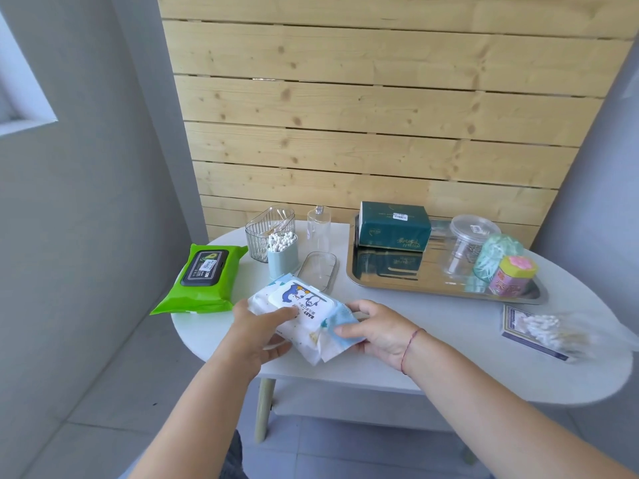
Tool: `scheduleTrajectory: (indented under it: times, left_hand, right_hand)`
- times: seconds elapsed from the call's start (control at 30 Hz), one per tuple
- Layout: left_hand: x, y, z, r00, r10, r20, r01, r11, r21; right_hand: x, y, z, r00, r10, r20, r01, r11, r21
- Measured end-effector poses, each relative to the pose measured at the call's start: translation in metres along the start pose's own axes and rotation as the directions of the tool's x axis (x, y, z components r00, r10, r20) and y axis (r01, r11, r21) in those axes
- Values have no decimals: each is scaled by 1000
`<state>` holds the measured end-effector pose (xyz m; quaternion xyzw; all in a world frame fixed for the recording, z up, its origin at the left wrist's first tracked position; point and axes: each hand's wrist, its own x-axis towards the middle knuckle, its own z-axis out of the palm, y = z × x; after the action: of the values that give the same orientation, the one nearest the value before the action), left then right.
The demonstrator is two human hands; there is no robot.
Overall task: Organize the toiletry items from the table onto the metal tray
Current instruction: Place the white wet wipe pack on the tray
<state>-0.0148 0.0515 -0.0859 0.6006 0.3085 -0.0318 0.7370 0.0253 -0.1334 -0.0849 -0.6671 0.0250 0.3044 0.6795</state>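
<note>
While left hand and right hand grip the wipes pack, the tray's front-left floor lies open.

Two legible marks: "BABY" and "80"

The white and blue wipes pack, left of the metal tray, shows "BABY" upside down on its top face, beside smaller characters too small to read. Further left of the tray, the green wipes pack bears "80" turned sideways on its black lid, next to a barcode sticker. On the tray, the dark green tissue box carries gold script and a white sticker, and the pink jar a label, all illegible.
</note>
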Motion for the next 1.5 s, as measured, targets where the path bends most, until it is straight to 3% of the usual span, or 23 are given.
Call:
scheduleTrajectory:
  times: [0.17,0.4,0.63,0.73,0.87,1.0,1.13,1.3,1.5]
  left_hand:
    - [-11,-1,4,999,-28,-24,29,999,23]
    - [-27,4,20,993,51,102,-51,999,-2]
    - [-22,45,117,972,192,138,-197,980,24]
    - [4,52,159,967,235,94,-244,964,103]
    - [40,46,191,964,265,31,-259,903,344]
    - [70,41,202,969,245,30,-228,843,487]
    - [84,39,206,969,243,49,-235,839,490]
    - [86,38,203,970,224,90,-241,872,427]
    - [75,38,202,965,216,146,-260,836,483]
  right_hand:
    - [-5,-1,-22,997,39,68,-39,999,-7]
    - [-21,-26,-61,990,-36,138,22,994,103]
    - [-6,-63,-116,959,-191,-207,250,918,307]
    - [20,-72,-140,886,-190,-423,318,913,257]
    - [53,-70,-164,798,-96,-594,249,952,180]
    - [85,-59,-178,782,-28,-622,208,953,220]
    - [101,-57,-180,782,-11,-623,181,961,209]
    - [113,-51,-188,783,-33,-621,96,993,68]
    - [107,-50,-178,763,-118,-636,64,992,-108]
